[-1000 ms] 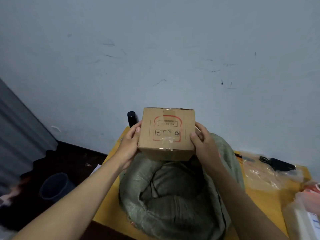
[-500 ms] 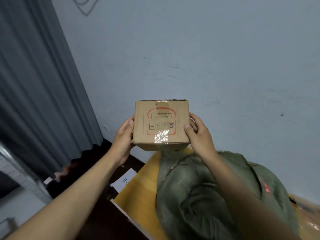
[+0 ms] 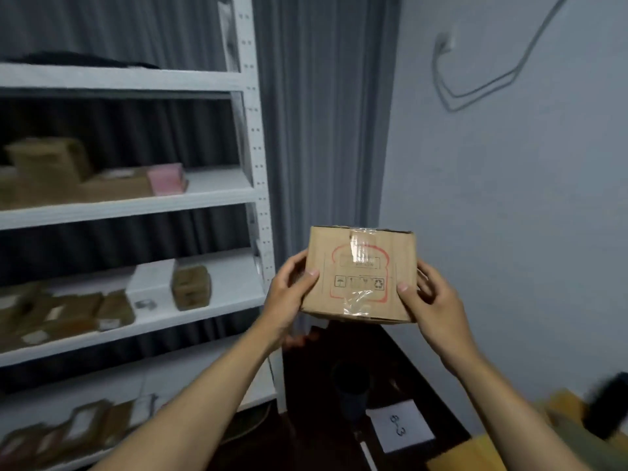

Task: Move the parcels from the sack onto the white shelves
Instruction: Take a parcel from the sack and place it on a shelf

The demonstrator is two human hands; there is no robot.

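1. Holding a cardboard box [image 3: 360,275] up in mid-air, both hands grip it from opposite sides, to the right of the white shelves [image 3: 136,202] and in front of a grey curtain [image 3: 323,130].
2. The left hand [image 3: 289,294] curls round the box's left edge, thumb on the printed front face and fingers [image 3: 295,267] wrapped behind.
3. The right hand [image 3: 431,307] clasps the right edge the same way, thumb on the front and the other fingers behind the box.
4. The box shows a red outline print, a row of small handling symbols and clear tape running down the middle of its front; it tilts slightly, the top leaning away.
5. The shelves carry other parcels: brown boxes and a pink packet [image 3: 168,178] on an upper level, and a white box [image 3: 151,283] just beside a small brown box [image 3: 191,285] on the level below, with more blurred brown parcels further left and on the lowest level.
6. A cable [image 3: 475,86] loops on the pale wall at the right.
7. Low down on the dark floor stand a dark bucket [image 3: 351,389] and a white sheet of paper [image 3: 401,426] with a handwritten mark.
8. The corner of a yellow worktop [image 3: 475,453] shows at the bottom right.
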